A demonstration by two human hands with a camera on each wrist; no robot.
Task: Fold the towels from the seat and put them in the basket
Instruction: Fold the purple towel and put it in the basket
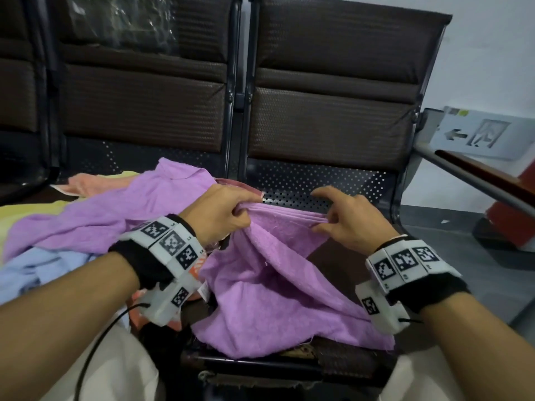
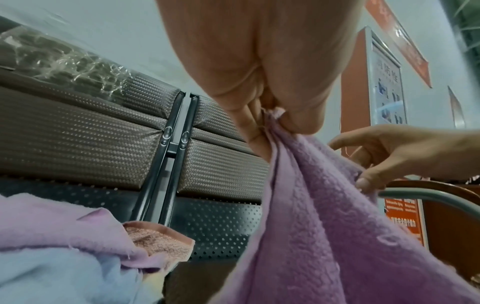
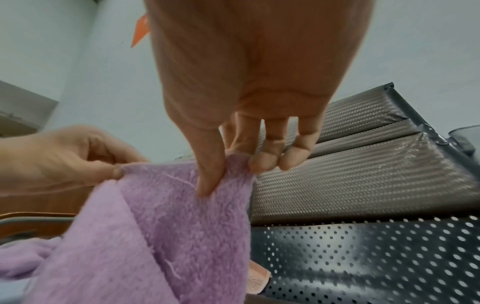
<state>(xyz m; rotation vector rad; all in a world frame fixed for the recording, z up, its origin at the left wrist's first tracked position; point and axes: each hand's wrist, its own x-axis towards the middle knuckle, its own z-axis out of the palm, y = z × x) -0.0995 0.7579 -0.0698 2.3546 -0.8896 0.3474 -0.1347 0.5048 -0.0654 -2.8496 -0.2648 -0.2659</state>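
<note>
A person's left hand [image 1: 223, 211] and right hand [image 1: 346, 217] hold up the hemmed top edge of a purple towel [image 1: 278, 285] at the centre of the head view, above the dark perforated metal seat [image 1: 324, 180] of a row of waiting chairs. The left grip is clenched on a bunched corner of the cloth, thumb and fingers curled round it; in the left wrist view the same left hand [image 2: 259, 82] fills the upper middle of the frame with the purple towel [image 2: 324, 226] hanging from it toward the lower right. The right grip pinches the edge between thumb and curled fingers, with the index finger lifted clear; in the right wrist view the right hand [image 3: 246, 102] comes down from the top of the frame and its thumb presses on the purple towel [image 3: 161, 226]. The cloth sags between the two hands and drapes down over the front of the seat toward the bottom of the head view. At the left of that view lies a heap of more towels: another purple one [image 1: 115, 209], a pale blue one [image 1: 37, 273], a peach one [image 1: 95, 180] and a yellow one [image 1: 17, 215]. Brown padded chair backs [image 1: 333, 96] fill the top of the frame. The basket appears in no view.
</note>
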